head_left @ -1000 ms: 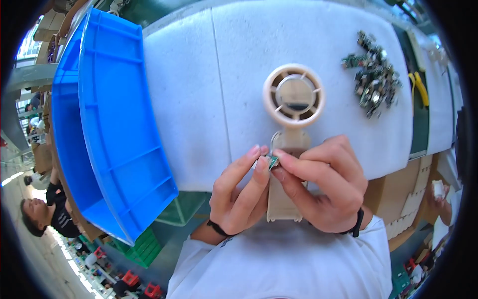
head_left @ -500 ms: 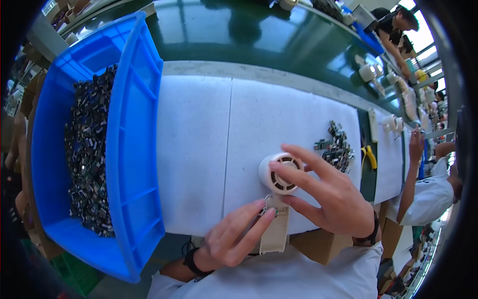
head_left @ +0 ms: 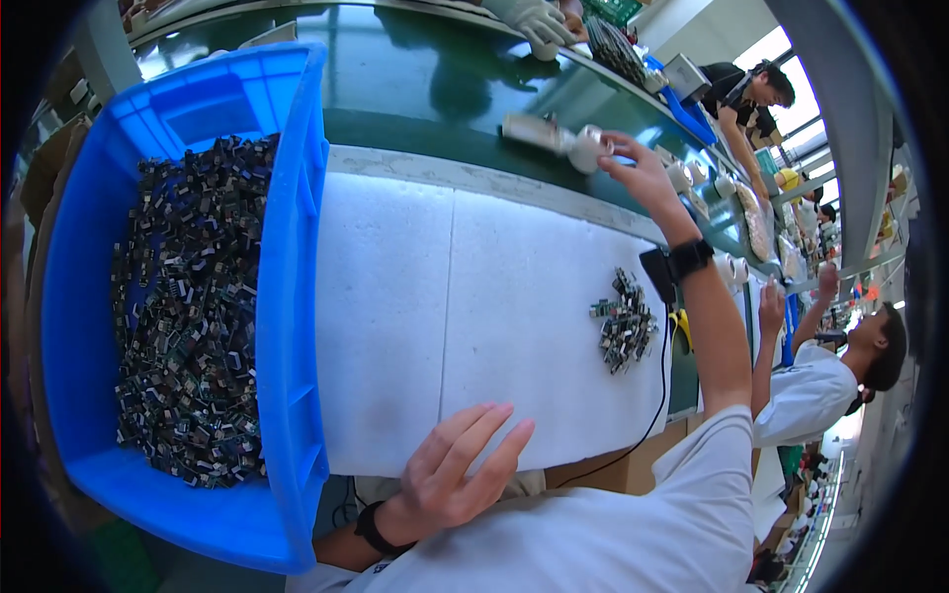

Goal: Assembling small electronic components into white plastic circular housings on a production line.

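My right hand (head_left: 638, 173) is stretched out over the green work surface (head_left: 415, 109), its fingertips at the round end of a white handheld fan housing (head_left: 589, 150). The housing's flat handle (head_left: 534, 132) points left and is slightly blurred. My left hand (head_left: 465, 469) hovers by the near edge of the white mat (head_left: 386, 326), fingers stretched and apart, with nothing visible in it. A small pile of circuit boards (head_left: 625, 321) lies on the mat's right side.
A big blue bin (head_left: 289, 296) on the left holds a heap of small circuit boards (head_left: 198, 326). Yellow-handled pliers (head_left: 682, 329) lie behind my right forearm, where a black cable (head_left: 647, 425) hangs. More white housings (head_left: 682, 178) and co-workers are to the right; a gloved hand (head_left: 534, 20) is opposite.
My right hand has carried the fan housing from the near part of the mat forward onto the green surface. My left hand has let go of what it touched and its fingers have spread.
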`<action>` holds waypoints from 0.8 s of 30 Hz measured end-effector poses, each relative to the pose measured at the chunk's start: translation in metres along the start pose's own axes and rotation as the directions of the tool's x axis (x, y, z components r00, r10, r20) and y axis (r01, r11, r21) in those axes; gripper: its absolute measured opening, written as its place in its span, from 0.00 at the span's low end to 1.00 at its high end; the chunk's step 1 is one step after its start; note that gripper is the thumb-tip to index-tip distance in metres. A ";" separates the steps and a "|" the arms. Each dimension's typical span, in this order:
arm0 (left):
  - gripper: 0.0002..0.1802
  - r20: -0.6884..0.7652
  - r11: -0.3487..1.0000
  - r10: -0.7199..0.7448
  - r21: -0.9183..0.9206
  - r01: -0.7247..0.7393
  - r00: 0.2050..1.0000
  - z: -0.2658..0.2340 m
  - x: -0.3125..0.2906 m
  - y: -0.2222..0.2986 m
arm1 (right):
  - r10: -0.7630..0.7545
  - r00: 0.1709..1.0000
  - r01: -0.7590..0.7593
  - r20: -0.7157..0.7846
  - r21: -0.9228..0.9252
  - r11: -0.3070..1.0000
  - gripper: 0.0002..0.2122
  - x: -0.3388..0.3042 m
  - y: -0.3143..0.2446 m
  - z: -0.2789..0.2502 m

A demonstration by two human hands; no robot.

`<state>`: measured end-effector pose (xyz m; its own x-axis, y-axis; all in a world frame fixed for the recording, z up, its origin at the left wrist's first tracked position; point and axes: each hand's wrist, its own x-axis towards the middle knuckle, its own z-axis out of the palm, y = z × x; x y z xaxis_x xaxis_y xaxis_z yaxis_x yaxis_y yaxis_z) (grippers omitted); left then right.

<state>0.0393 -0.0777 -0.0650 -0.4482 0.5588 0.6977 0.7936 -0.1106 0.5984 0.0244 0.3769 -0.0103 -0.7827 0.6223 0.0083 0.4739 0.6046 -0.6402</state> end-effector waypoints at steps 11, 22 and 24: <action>0.16 0.067 0.991 0.039 0.127 -0.048 0.997 0.007 0.000 -0.001 | 0.054 0.930 0.107 0.364 -0.408 0.907 0.17 -0.107 -0.082 -0.018; 0.16 0.085 0.995 0.018 0.101 -0.027 0.996 0.005 0.003 0.002 | -0.214 0.964 0.236 0.156 -0.141 0.962 0.12 -0.176 -0.082 -0.021; 0.19 0.043 0.996 -0.085 -0.002 0.085 0.995 0.002 0.007 0.005 | -0.208 0.941 0.223 0.269 -0.026 0.975 0.11 -0.192 -0.112 -0.014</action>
<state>0.0413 -0.0728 -0.0577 -0.4956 0.6012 0.6268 0.7517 -0.0646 0.6564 0.1275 0.1968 0.0707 -0.9431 0.3260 -0.0655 0.2978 0.7406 -0.6024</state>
